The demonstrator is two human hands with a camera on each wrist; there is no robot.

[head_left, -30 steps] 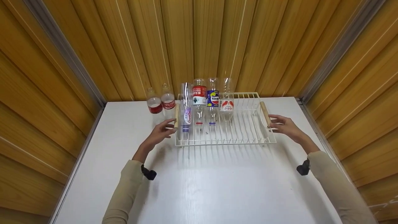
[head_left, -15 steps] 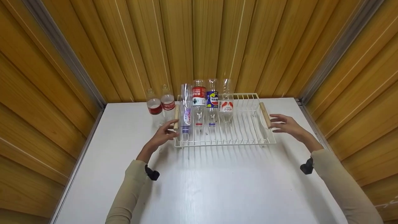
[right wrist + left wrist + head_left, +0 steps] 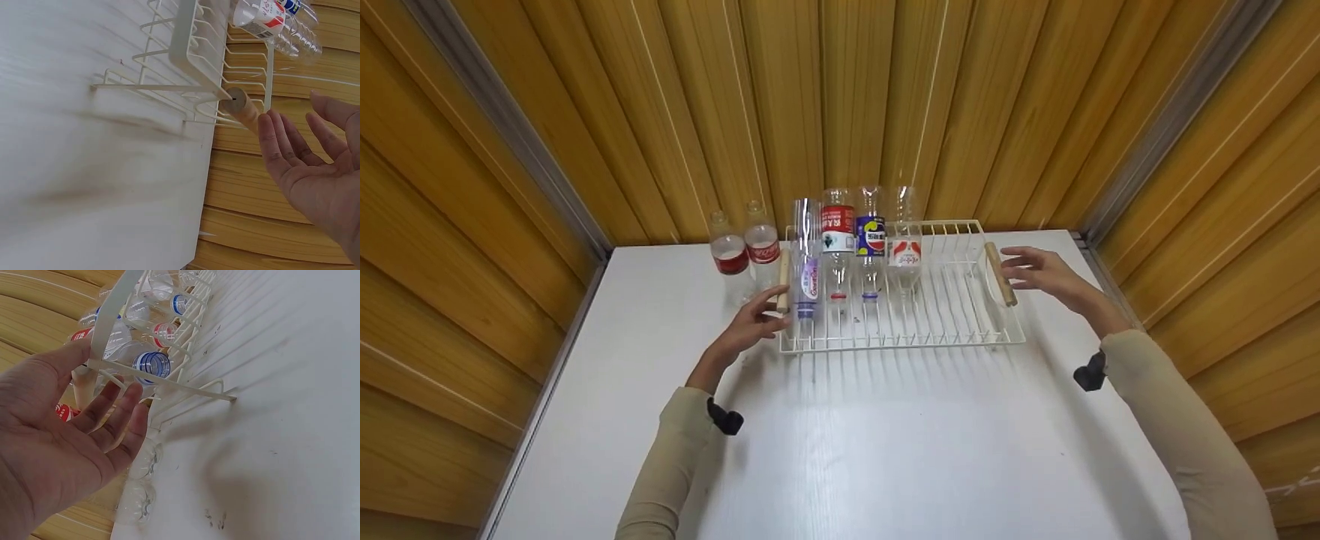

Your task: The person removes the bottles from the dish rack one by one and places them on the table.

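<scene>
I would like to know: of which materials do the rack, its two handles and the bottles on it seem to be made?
Rack: probably metal with a smooth white coating, judging by its thin, neatly bent bars.
Handles: likely pale wood, fairly matt; they are tan rods with a darker flat end, though wood-look plastic is possible.
Bottles: apparently clear, glossy plastic, see-through with bright reflections.

Mostly too blurry to read tbh. Blue-label bottle has a round red/white/blue logo, looks Pepsi-ish. Red-and-white-label bottle: Chinese chars, can't make out which. Purple-label bottle, white-label bottle n 2 red-label bottles: lettering's there, illegible imo.
</scene>
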